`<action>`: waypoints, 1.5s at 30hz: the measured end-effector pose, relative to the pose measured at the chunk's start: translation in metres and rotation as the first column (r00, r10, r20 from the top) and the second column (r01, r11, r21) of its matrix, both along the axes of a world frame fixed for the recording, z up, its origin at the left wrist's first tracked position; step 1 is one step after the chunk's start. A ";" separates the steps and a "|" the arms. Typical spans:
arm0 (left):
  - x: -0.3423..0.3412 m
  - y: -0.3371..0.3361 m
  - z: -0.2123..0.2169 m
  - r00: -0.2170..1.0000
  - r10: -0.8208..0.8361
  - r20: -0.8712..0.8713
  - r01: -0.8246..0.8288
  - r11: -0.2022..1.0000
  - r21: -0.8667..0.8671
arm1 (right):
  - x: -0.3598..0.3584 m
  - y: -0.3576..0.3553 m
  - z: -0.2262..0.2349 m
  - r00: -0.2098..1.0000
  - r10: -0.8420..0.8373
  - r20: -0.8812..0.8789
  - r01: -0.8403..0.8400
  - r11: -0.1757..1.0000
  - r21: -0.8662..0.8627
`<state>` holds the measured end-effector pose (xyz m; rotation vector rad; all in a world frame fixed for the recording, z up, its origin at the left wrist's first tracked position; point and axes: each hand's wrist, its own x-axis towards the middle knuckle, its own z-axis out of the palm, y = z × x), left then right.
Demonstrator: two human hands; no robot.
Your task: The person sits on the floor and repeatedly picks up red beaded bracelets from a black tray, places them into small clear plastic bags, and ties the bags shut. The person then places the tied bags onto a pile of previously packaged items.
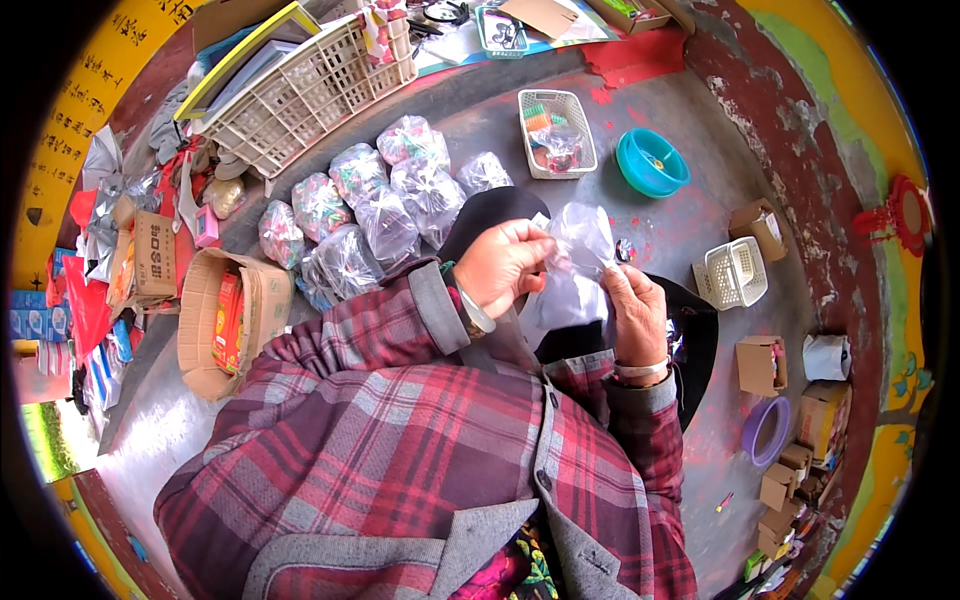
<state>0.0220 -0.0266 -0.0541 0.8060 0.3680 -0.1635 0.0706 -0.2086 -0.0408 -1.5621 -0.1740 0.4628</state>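
Both hands hold a clear plastic bag [578, 262] over my lap. My left hand [503, 266] pinches the bag's upper left edge with fingers closed on the film. My right hand [634, 312] grips the bag's lower right side. The bag looks nearly empty and hangs between the two hands. Several tied clear bags [372, 205] filled with small colourful items lie on the floor just beyond my left hand. Red plaid sleeves cover both forearms.
A small white basket [557, 133] with small items and a teal bowl [651, 162] sit ahead. A large white crate [315, 85] stands at far left, an open cardboard box [228, 318] at left. A small white basket [733, 272], small cartons [762, 364] and a purple bowl [765, 431] lie right.
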 end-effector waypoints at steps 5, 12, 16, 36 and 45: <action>0.004 0.015 0.003 0.991 0.087 0.105 -0.064 0.977 -0.201 | 0.005 -0.023 -0.024 0.990 -0.141 0.002 0.141 0.984 -0.109; 0.007 0.030 -0.005 0.968 -0.068 0.241 0.019 0.980 0.200 | 0.015 -0.038 -0.039 0.959 -0.129 0.252 0.216 0.909 -0.357; 0.005 0.025 -0.003 0.937 -0.092 0.336 -0.073 0.892 0.446 | 0.019 -0.042 -0.017 0.983 -0.183 -0.024 0.177 0.972 -0.156; -0.004 0.014 0.012 0.917 -0.238 0.320 -0.087 0.663 0.743 | 0.003 -0.001 0.007 0.566 0.052 0.823 0.316 0.908 -0.275; -0.005 0.023 0.014 0.911 -0.379 0.163 0.049 0.492 0.869 | 0.013 -0.033 0.008 0.929 -0.160 -0.334 0.255 0.931 0.263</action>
